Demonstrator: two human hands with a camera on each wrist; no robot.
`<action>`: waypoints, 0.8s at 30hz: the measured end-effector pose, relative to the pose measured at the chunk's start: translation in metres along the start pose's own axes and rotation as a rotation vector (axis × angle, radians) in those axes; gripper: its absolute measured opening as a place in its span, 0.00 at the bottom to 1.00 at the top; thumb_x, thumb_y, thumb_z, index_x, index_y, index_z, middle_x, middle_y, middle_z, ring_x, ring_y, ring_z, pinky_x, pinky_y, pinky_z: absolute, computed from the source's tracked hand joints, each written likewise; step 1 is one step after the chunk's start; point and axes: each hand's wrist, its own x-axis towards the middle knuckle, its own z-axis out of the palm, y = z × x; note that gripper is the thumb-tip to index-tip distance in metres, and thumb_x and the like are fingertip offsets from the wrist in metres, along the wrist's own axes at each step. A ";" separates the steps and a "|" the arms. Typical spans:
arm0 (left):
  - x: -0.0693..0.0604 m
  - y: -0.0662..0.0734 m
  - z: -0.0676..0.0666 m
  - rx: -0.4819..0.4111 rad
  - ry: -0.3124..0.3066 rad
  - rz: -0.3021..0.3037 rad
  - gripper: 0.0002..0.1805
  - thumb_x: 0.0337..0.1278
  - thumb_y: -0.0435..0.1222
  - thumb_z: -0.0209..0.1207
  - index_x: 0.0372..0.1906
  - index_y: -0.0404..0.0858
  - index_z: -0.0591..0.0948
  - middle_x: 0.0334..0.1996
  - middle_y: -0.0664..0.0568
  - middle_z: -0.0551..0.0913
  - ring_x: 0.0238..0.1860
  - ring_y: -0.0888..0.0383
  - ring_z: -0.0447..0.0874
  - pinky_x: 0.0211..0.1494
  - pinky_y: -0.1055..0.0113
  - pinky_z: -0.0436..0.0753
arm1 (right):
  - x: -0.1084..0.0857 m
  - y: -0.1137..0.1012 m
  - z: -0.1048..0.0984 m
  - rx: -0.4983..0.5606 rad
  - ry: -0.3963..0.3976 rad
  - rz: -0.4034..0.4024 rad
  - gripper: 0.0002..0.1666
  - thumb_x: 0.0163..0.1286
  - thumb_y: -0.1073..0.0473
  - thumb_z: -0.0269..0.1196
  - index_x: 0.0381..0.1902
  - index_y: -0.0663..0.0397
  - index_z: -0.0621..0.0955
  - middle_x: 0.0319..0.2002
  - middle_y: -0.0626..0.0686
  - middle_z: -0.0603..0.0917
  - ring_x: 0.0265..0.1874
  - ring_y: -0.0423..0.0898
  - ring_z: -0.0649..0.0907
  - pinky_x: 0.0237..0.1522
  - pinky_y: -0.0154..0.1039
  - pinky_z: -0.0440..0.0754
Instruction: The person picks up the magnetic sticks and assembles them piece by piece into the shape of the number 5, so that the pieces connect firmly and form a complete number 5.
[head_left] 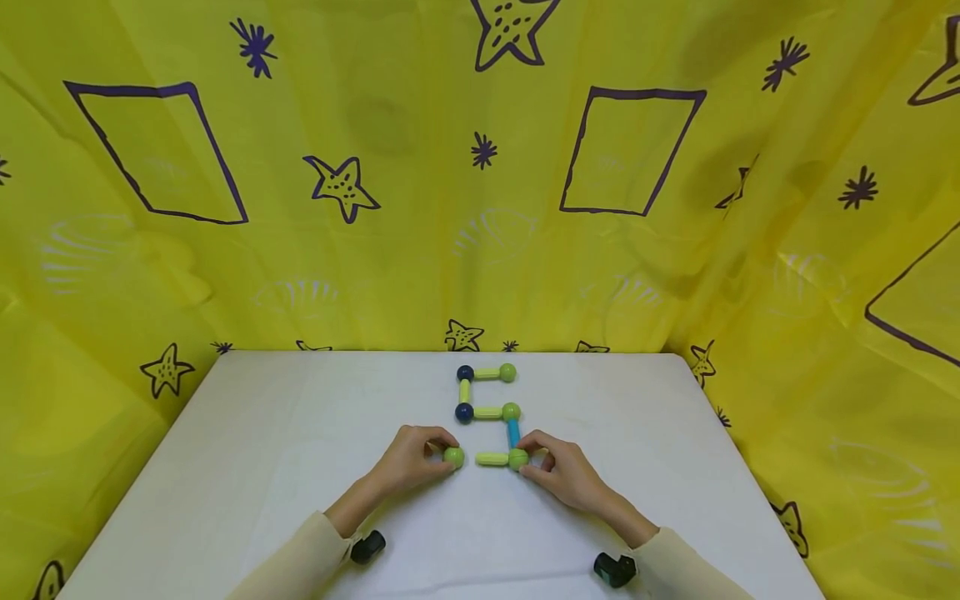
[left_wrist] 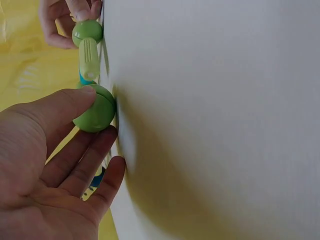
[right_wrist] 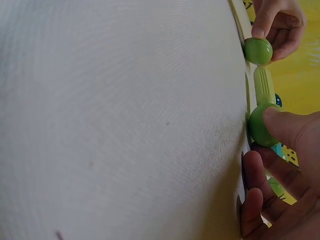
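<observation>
My left hand (head_left: 414,458) pinches a loose green ball (head_left: 453,457) between thumb and fingers, just left of a light green rod (head_left: 492,459), with a small gap between them. At the rod's other end, my right hand (head_left: 564,471) grips another green ball (head_left: 518,458). From that ball a blue rod (head_left: 513,433) runs back to a green ball (head_left: 512,412). Beyond it, light green rods join two dark blue balls (head_left: 464,412) and a far green ball (head_left: 507,372), in an S-like shape flat on the table. In the left wrist view the ball (left_wrist: 95,109) sits under the thumb.
The white-covered table (head_left: 300,408) carries the joined pieces near its middle. A yellow curtain (head_left: 420,250) with dark drawings stands behind it and along both sides. Black wrist cameras (head_left: 368,547) are strapped below each hand.
</observation>
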 end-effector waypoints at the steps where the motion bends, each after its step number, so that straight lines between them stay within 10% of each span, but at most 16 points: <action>1: 0.000 0.001 0.002 -0.007 -0.004 0.002 0.11 0.53 0.31 0.74 0.42 0.40 0.88 0.37 0.56 0.90 0.40 0.61 0.86 0.43 0.63 0.83 | 0.000 0.000 0.000 -0.001 -0.001 0.002 0.15 0.68 0.60 0.71 0.52 0.48 0.82 0.46 0.50 0.87 0.24 0.35 0.75 0.29 0.32 0.75; 24: 0.004 0.008 0.013 -0.017 -0.015 0.003 0.13 0.53 0.30 0.74 0.44 0.39 0.88 0.39 0.56 0.90 0.41 0.60 0.86 0.45 0.62 0.83 | 0.000 0.000 0.001 -0.015 0.004 0.010 0.16 0.67 0.62 0.71 0.51 0.46 0.82 0.46 0.50 0.88 0.24 0.35 0.76 0.30 0.32 0.76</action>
